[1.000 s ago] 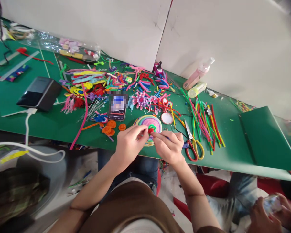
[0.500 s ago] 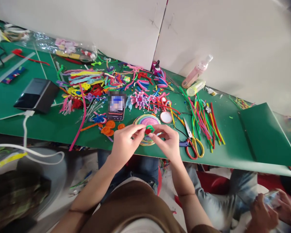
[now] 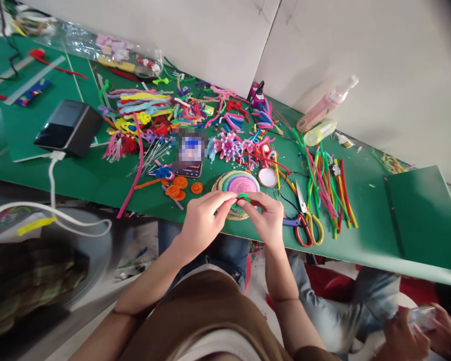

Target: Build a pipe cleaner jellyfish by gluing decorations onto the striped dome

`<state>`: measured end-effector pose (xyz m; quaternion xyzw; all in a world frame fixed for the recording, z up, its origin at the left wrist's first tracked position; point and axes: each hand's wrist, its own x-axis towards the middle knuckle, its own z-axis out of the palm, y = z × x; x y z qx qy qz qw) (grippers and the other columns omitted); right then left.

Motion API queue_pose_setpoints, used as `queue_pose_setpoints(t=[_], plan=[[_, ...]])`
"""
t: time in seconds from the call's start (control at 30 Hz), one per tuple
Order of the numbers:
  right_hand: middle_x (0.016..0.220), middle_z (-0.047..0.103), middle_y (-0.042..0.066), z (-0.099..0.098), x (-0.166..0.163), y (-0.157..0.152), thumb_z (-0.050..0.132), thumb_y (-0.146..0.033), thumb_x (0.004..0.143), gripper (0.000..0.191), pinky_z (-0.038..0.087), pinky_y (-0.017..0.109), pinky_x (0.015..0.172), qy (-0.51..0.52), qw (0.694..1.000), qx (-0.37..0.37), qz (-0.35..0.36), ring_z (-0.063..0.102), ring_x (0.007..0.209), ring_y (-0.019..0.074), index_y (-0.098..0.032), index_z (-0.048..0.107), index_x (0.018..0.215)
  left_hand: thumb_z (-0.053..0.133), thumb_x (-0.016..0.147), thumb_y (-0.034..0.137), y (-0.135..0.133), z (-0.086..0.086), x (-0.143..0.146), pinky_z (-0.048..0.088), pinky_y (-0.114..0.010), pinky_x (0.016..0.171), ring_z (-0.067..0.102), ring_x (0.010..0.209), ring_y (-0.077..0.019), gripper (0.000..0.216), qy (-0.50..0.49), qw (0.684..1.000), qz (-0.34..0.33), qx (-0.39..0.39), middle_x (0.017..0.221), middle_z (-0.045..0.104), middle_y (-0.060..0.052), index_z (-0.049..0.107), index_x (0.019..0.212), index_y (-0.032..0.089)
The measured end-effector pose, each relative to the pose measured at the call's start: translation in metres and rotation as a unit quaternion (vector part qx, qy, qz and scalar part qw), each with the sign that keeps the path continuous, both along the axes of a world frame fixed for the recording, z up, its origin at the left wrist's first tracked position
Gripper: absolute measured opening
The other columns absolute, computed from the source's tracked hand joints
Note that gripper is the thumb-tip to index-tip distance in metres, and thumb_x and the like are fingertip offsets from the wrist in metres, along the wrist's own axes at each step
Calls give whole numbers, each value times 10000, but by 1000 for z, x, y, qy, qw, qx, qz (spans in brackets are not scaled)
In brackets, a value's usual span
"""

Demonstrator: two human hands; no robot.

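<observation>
Pinched between the fingertips of both hands is a small green and red coil of pipe cleaner point(image 3: 242, 198). My left hand point(image 3: 206, 218) grips its left side, and my right hand point(image 3: 266, 214) is closed on its right side. Both are held above a round mat of coiled pastel pipe cleaners point(image 3: 242, 181), which they partly cover. Left of the mat lie several orange coiled discs point(image 3: 176, 189). A phone point(image 3: 190, 155) rests behind them. Scissors with red and yellow handles point(image 3: 307, 220) lie to the right of my right hand.
Bundles of pipe cleaners point(image 3: 145, 103) spread across the green table point(image 3: 368, 200). More pipe cleaners point(image 3: 328, 188) lie at right, near a pink bottle point(image 3: 325, 108). At left stands a black box-shaped device point(image 3: 69, 128) with a white cable. Another person's hands point(image 3: 409, 328) hold a phone at lower right.
The camera view has shifted, so the table's things appear farther right and slightly higher. Both hands still pinch the coil, which has turned a little, showing more green along its top.
</observation>
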<state>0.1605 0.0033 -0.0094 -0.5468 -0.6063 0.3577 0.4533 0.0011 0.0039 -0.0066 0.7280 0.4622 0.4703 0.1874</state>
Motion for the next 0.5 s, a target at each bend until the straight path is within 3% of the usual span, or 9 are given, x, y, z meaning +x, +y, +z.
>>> queue_pose_setpoints(t=[0.27,0.5], plan=[[750,737,-4,-2,-5,2,699,-280,799,95,546,233,637,-53,997,53,-5,664,644,126,-217,744,855,559,890,129,0,0,-4,532,-194,712,708,760,-132,135,11,1000,4,5,850,757,-42,691,911,148],[754,742,-4,-7,-5,5,737,-347,763,219,567,242,631,-27,999,5,32,687,649,141,-221,739,943,565,898,159,1,-4,-7,527,-196,663,699,713,-128,124,18,999,37,-1,840,751,-42,685,925,144]])
